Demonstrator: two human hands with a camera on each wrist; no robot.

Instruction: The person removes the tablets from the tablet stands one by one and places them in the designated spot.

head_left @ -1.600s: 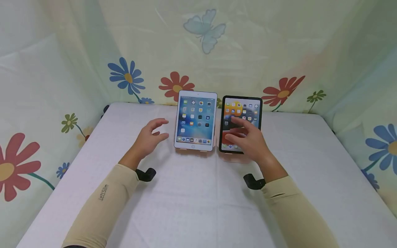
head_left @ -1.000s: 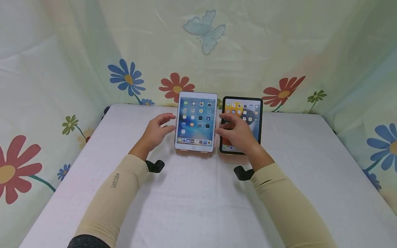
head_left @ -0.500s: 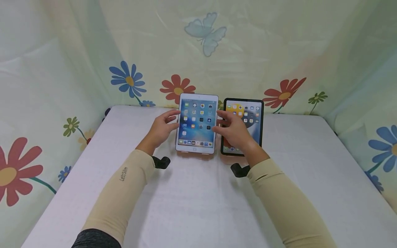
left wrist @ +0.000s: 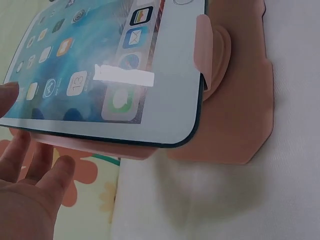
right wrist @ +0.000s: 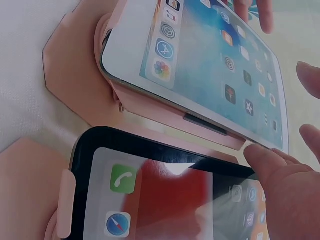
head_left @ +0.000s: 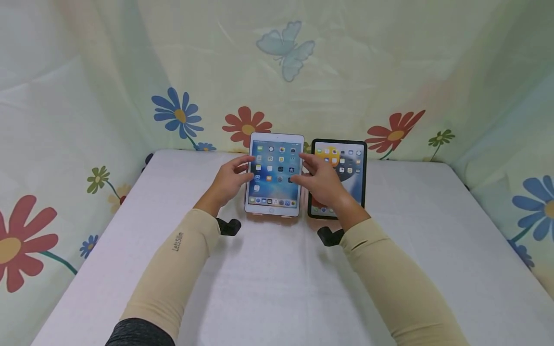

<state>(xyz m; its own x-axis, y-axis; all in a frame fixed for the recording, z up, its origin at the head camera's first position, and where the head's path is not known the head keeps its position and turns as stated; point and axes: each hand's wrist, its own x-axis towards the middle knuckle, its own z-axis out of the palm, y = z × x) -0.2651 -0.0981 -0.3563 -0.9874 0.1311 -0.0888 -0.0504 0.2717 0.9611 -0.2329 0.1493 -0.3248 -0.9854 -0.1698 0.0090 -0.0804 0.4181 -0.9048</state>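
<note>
A white tablet (head_left: 275, 175) with a lit home screen leans back on a pink tablet stand (left wrist: 240, 100). My left hand (head_left: 227, 180) is at its left edge, fingers loosely bent; in the left wrist view the thumb overlaps the screen's edge and the other fingers spread below the rim. On the opposite side, my right hand (head_left: 322, 180) has thumb and index fingertips at the right edge, and in the right wrist view the fingers stand spread apart. Firm contact by either hand cannot be told. A black-framed tablet (head_left: 357, 180), partly covered by my right hand, stands to the right.
The black-framed tablet also sits on a pink stand (right wrist: 30, 175), close beside the white one. A white cloth (head_left: 277, 283) covers the table. Behind the tablets hangs a curtain (head_left: 346, 86) printed with flowers and a butterfly. Black wrist cameras sit below both hands.
Both hands have moved inward: my left hand rightward to the white tablet's left edge, my right hand leftward from the black-framed tablet to the white one's right edge. Both tablets stay in place.
</note>
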